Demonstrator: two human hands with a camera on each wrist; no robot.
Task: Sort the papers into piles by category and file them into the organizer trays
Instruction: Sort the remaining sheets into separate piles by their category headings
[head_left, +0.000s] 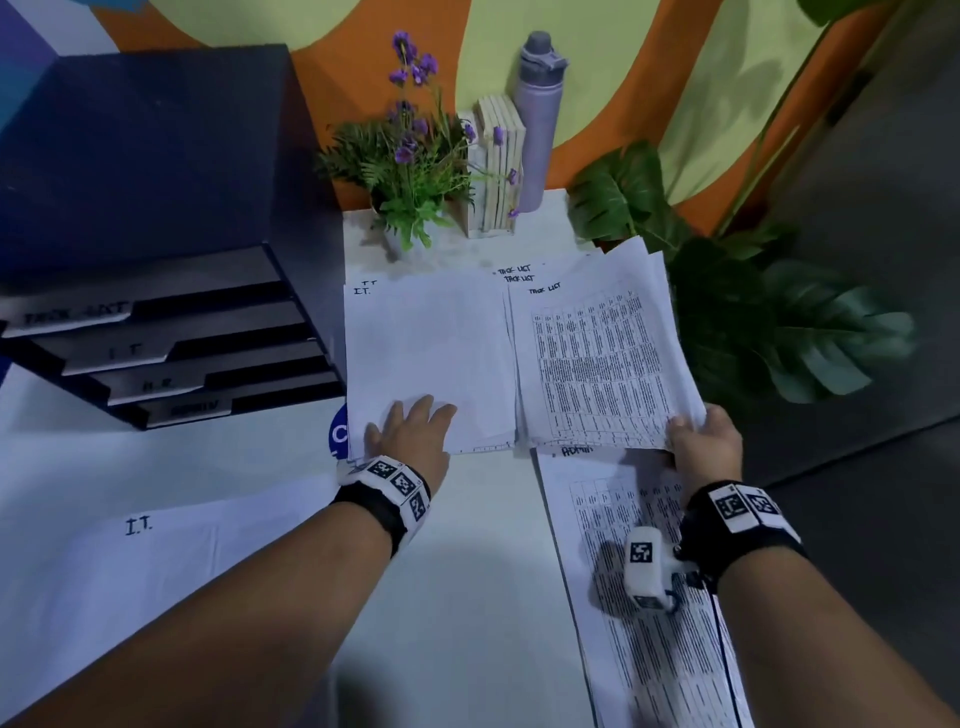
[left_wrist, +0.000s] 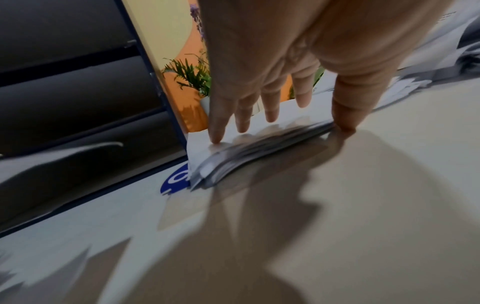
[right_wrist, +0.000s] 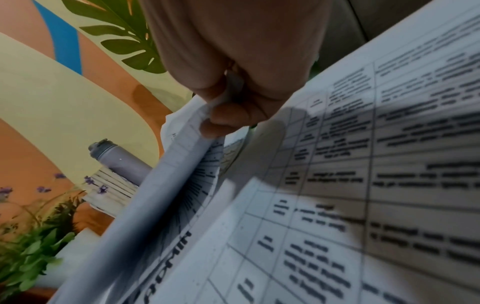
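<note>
A pile of white sheets marked "I.T." (head_left: 431, 353) lies beside the black organizer (head_left: 156, 332). My left hand (head_left: 410, 431) rests flat on its near edge with straight, spread fingers (left_wrist: 270, 111); the wrist view shows the stack (left_wrist: 233, 156) under them. To its right sits the "TASK LIST" pile (head_left: 597, 358) of printed tables. My right hand (head_left: 701, 441) pinches that pile's near right corner (right_wrist: 202, 131), lifted off the table. Under it lies an "ADMIN" sheet (head_left: 649, 597), close-up in the right wrist view as the ADMIN sheet (right_wrist: 337, 205).
The organizer's trays carry labels TASK LIST (head_left: 72, 316), I.T. (head_left: 124, 352), H.R. (head_left: 156, 385) and a blurred bottom one. Another I.T. sheet (head_left: 140, 551) lies near left. A flower pot (head_left: 405, 171), books (head_left: 496, 166), a purple bottle (head_left: 540, 119) and big leaves (head_left: 753, 312) stand behind and right.
</note>
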